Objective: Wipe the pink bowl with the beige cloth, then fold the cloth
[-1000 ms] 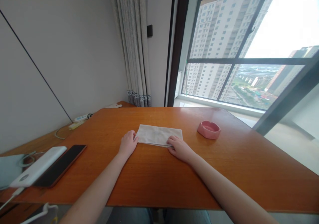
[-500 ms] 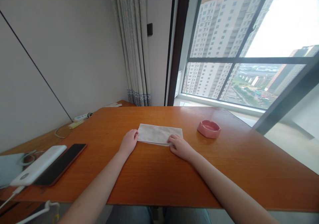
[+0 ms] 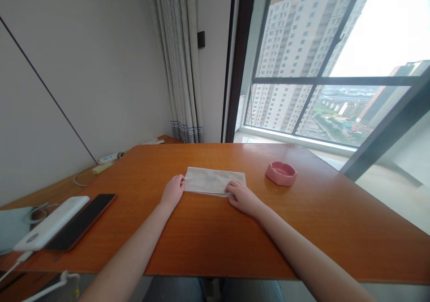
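Observation:
A white folded cloth (image 3: 210,181) lies as a long flat strip on the brown wooden table, its layers showing along the near edge. At its left end is my left hand (image 3: 173,190), closed, with curled fingertips against the short side. My right hand (image 3: 244,198) is bent over the near right corner. Its fingers lie on top of the cloth and the thumb is at the near edge, so the corner sits in its grasp. The undersides of both hands are hidden.
A pink ashtray-like dish (image 3: 281,174) stands to the right of the cloth. On the left lie a black phone (image 3: 82,221) and a white power bank (image 3: 52,223) with a cable. A power strip (image 3: 109,158) rests by the wall. The window (image 3: 316,81) is beyond the table.

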### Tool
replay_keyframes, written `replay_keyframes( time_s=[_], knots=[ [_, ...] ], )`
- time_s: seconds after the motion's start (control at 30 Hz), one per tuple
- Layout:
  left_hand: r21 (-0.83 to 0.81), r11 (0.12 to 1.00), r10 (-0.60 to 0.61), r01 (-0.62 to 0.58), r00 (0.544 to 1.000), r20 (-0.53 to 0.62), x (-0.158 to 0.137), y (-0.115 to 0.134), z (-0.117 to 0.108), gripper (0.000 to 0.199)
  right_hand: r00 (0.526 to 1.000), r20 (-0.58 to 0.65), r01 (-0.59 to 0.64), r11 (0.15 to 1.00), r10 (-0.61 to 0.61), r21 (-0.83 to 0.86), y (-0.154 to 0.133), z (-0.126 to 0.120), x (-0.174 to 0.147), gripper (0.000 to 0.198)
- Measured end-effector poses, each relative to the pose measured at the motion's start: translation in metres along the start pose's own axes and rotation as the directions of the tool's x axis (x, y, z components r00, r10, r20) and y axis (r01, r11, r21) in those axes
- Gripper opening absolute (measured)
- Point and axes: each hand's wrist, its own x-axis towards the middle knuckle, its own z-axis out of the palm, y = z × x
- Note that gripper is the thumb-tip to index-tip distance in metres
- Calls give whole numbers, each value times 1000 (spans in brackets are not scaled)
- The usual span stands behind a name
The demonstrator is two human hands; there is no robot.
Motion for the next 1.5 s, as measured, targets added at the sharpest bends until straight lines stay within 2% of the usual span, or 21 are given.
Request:
replay_keyframes(
  time_s=[0.17,0.27,0.33,0.4,0.43,0.5,0.57,0.63,0.7,0.8,0.87,1.1,1.23,1.37,1.43,1.5],
  knots=[
    [68,998,-18,18,1000,9,5,1,2,14,999,-32,-17,1000,17,-2,-5,3,3,16],
    [97,993,-67,62,997,49,5,4,1,15,991,-64,-116,993,114,-26,-8,9,7,25],
    [116,988,-111,102,991,71,3,6,-1,20,979,-86,-189,980,183,-60,-8,13,9,21],
    [151,984,-104,98,994,39,1,9,-4,30,972,-99,-223,969,213,-103,-7,17,9,22],
    [167,984,-63,59,998,22,0,11,-5,33,971,-99,-228,966,216,-124,-6,18,9,27],
    [157,983,85,-91,995,47,-1,14,-5,32,972,-81,-232,961,222,-153,-3,21,8,38],
    [48,967,243,-251,961,136,-1,17,-1,33,973,-46,-232,960,228,-159,0,23,7,45],
    [-70,944,331,-324,916,226,-1,18,5,36,974,-13,-225,962,226,-155,2,25,7,49],
    [-98,948,319,-303,897,306,1,17,11,43,975,2,-219,964,222,-153,3,25,7,50],
    [-33,977,207,-212,889,408,8,13,17,52,976,3,-214,965,217,-153,3,24,7,50],
    [11,986,145,-167,888,436,17,10,19,55,978,5,-207,966,211,-158,2,24,7,50],
    [113,985,86,-129,942,326,36,11,28,55,981,2,-189,968,192,-166,3,23,7,49],
    [160,980,85,-115,980,181,31,17,20,43,977,-3,-211,966,213,-147,9,19,7,49],
    [301,953,-58,45,998,33,24,16,5,43,961,-18,-277,955,276,-107,15,15,7,42],
    [332,934,-141,130,990,9,21,13,-2,49,953,-44,-303,946,300,-112,16,15,6,38],
    [325,930,-194,173,980,33,19,10,-9,52,939,-52,-344,927,340,-145,15,17,5,43]
  ],
)
